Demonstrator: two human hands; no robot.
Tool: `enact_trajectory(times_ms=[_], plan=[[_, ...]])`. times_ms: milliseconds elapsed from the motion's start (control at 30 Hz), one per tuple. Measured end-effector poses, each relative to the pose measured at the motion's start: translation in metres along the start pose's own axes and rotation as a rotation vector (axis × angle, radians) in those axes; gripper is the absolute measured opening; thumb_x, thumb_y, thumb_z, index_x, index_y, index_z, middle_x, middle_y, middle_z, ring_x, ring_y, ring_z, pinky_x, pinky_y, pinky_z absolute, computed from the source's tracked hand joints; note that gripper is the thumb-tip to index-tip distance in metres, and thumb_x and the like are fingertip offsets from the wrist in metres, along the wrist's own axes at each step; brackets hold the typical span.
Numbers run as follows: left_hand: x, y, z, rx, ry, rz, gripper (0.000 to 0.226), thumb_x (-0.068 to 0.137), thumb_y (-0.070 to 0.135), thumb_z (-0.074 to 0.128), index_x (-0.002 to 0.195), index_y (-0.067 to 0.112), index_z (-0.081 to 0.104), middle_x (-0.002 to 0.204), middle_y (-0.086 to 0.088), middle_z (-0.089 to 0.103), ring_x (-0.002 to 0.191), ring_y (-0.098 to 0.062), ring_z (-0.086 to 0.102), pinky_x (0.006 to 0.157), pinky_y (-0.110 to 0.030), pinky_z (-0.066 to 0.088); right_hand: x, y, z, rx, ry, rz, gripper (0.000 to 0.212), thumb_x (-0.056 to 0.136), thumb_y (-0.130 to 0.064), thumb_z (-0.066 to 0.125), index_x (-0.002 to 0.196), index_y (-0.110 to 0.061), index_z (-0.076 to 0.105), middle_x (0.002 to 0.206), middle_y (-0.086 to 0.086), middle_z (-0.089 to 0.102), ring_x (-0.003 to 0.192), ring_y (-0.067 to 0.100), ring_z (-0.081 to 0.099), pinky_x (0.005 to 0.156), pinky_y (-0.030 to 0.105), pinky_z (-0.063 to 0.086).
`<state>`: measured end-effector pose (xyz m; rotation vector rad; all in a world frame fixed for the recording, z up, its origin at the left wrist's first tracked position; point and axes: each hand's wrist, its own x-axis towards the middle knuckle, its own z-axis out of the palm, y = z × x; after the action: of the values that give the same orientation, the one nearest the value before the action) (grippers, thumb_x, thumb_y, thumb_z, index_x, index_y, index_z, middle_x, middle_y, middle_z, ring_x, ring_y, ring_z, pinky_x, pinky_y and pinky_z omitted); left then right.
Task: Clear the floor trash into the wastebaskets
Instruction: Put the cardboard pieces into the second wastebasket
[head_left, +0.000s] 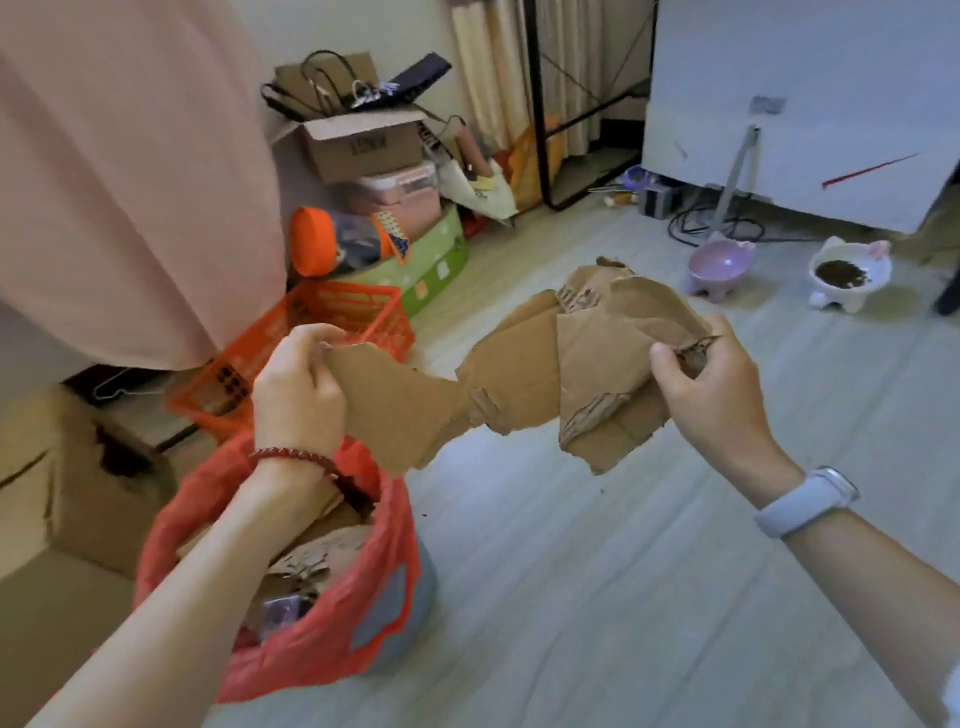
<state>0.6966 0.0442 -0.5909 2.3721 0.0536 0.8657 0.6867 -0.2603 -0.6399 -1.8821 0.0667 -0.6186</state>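
both arms reach forward, left hand (298, 387) and right hand (711, 395) raised, well apart, fingers curled in pinch grips, backs facing camera.

Setting: a lived-in room of a home. Reference landmark: the orange plastic basket (332, 343) on the pale wood-look floor (597, 571). Behind the basket, stacked cardboard boxes (358, 143) and pink storage bins (402, 195) stand against the wall. Far right of the basket, two cat-shaped pet bowls (719, 267) stand on the floor; one holds kibble. Curtains (493, 78) hang beyond the stack.
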Motion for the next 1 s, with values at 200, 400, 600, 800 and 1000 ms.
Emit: enact_trajectory(times_ms=[200,400,600,800,1000], plan=[[-0.011,-0.120,-0.100,0.222,0.015,-0.192,0.028,0.089,-0.001,0.039,0.102,0.007,0.061,0.104,-0.015,0.064,0.098,-0.031,0.056,0.082,-0.029,0.036,-0.016,-0.060,0.099,0.101,-0.113,-0.051,0.015,0.085,-0.017,0.058,0.079,-0.028,0.050,0.070,-0.019,0.057,0.065,-0.015,0.054,0.057,0.002,0.039],[-0.037,-0.184,-0.120,0.261,-0.010,-0.367,0.026,0.090,0.003,0.040,0.104,0.008,0.061,0.104,-0.016,0.065,0.099,-0.035,0.058,0.087,-0.039,0.045,-0.036,-0.110,0.159,-0.107,-0.232,-0.161,0.012,0.085,-0.023,0.054,0.085,-0.012,0.048,0.065,0.000,0.059,0.069,0.026,0.055,0.065,0.037,0.044],[-0.043,-0.207,-0.124,0.287,-0.168,-0.352,0.024,0.094,0.020,0.043,0.107,0.015,0.062,0.104,-0.011,0.068,0.099,-0.033,0.060,0.080,-0.034,0.044,-0.048,-0.152,0.208,-0.156,-0.358,-0.257,0.010,0.084,-0.023,0.055,0.088,-0.016,0.048,0.070,0.004,0.062,0.075,0.032,0.057,0.067,0.041,0.048],[-0.039,-0.228,-0.120,0.357,-0.388,-0.362,0.042,0.097,0.033,0.031,0.134,0.019,0.045,0.145,-0.003,0.039,0.138,-0.021,0.027,0.114,-0.046,0.019,-0.103,-0.159,0.275,-0.508,-0.636,-0.575,0.019,0.087,-0.027,0.050,0.098,-0.015,0.041,0.082,0.017,0.063,0.077,0.041,0.060,0.056,0.035,0.033],[-0.063,-0.247,-0.116,0.144,-0.489,-0.455,0.053,0.098,0.028,0.032,0.146,0.014,0.015,0.156,-0.005,0.001,0.144,-0.016,0.006,0.113,-0.027,0.012,-0.151,-0.132,0.332,-0.702,-1.022,-0.733,0.053,0.089,-0.013,0.043,0.138,-0.020,0.025,0.124,0.008,0.054,0.098,0.037,0.060,0.064,0.038,0.041]])
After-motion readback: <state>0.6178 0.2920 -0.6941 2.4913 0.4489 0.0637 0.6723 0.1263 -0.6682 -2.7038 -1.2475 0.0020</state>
